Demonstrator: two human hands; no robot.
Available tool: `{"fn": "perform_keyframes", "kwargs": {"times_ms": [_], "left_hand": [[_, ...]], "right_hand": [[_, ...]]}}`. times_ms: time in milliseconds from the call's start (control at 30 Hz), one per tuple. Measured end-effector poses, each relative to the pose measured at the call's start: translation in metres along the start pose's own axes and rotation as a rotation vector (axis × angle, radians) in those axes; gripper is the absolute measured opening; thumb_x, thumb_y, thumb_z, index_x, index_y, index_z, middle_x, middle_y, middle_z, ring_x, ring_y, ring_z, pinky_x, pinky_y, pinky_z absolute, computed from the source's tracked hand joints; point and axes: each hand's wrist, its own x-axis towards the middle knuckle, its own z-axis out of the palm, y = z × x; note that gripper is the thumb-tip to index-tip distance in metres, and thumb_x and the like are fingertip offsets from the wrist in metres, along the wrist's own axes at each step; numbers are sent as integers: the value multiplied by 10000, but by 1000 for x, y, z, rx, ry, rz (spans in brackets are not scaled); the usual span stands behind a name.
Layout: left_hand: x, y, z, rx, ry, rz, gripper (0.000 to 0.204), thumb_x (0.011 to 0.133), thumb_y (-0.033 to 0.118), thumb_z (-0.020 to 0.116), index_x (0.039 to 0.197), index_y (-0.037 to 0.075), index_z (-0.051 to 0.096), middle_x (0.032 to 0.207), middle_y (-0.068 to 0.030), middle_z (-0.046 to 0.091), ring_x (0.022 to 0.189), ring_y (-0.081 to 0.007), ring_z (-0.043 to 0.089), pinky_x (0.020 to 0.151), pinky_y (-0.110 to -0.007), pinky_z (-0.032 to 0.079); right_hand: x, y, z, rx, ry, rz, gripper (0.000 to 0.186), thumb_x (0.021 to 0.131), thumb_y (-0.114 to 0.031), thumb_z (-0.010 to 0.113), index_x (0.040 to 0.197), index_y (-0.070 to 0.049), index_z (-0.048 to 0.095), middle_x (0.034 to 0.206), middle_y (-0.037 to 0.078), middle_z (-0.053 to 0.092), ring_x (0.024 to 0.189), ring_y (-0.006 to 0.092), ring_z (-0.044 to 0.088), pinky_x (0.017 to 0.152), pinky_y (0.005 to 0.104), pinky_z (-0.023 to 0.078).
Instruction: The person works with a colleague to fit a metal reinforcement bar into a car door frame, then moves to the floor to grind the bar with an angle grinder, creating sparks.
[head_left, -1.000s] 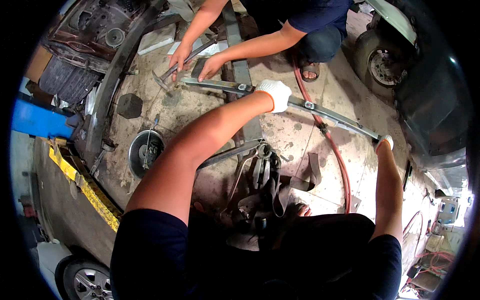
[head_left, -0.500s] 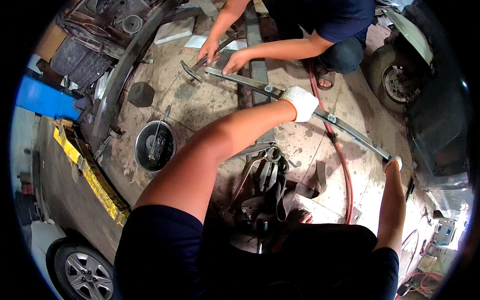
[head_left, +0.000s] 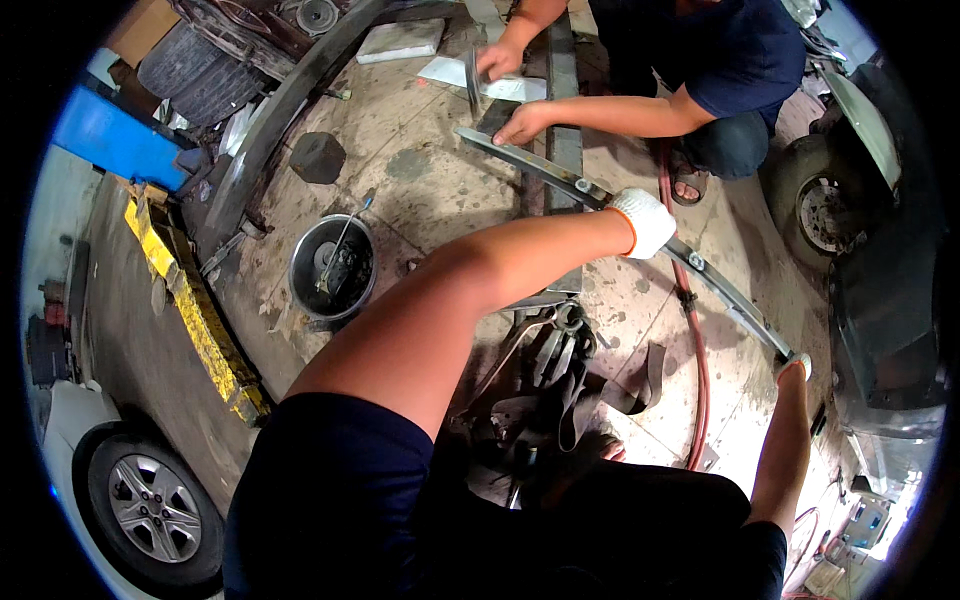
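Note:
My left hand [head_left: 645, 222], in a white knitted glove, grips the middle of a long metal bar [head_left: 720, 287] with several small fittings along it. My right hand [head_left: 798, 366], gloved too, is closed on the bar's near right end. The bar slopes across a metal beam [head_left: 563, 165] and a red hose [head_left: 700, 400]. At the far end a co-worker's hand [head_left: 522, 124] holds the bar, while their other hand [head_left: 494, 60] holds a hammer [head_left: 474, 90], blurred, beside it. Below my left forearm lie dark straps and tools [head_left: 650, 375].
A metal bucket [head_left: 298, 245] with tools inside and a dark block [head_left: 316, 158] sit at left, near a yellow steel arm [head_left: 215, 335] and a car wheel [head_left: 150, 500]. The co-worker [head_left: 745, 50] crouches opposite. A dark vehicle body with a tyre [head_left: 805, 195] borders the right.
The co-worker's hammer has swung from a slanted to a more upright position. The view has shifted, so the scene sits further right. Both my hands remain on the bar.

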Motion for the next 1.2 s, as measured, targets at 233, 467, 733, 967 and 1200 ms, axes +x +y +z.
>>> {"fn": "perform_keyframes", "kwargs": {"times_ms": [233,467,733,967,1200], "left_hand": [[-3,1,-3,27,-44,8,245,848,197,582,989,64,732,961,-184,744,888,-354,727,768,-484,571],[-10,-1,-7,39,-64,-22,262,843,195,584,994,48,739,972,-189,746,881,-355,730,758,-490,572],[-12,6,-13,18,-51,20,265,839,198,586,978,51,757,970,-188,749,882,-346,734,751,-482,574],[-15,2,-3,58,-28,14,247,823,194,597,946,56,761,944,-176,752,857,-340,735,732,-480,573],[-10,8,-11,68,12,53,227,814,187,598,912,69,764,922,-162,753,846,-338,734,713,-484,573]], "right_hand": [[-37,-15,7,-228,102,-61,327,950,-267,515,974,26,660,934,157,670,746,279,641,696,437,519],[-7,-8,8,-110,-50,-18,360,976,-250,463,1112,42,624,980,178,665,815,320,668,737,432,579],[22,-28,-19,-36,-165,-81,361,965,-344,485,1060,-34,643,919,150,657,736,320,651,646,425,566],[6,-10,2,-87,-119,56,376,969,-363,492,1047,-33,655,935,148,669,752,323,653,652,432,567],[23,-42,-17,-90,-127,29,357,984,-330,476,1028,-25,655,921,143,673,774,308,658,685,430,560]]}}
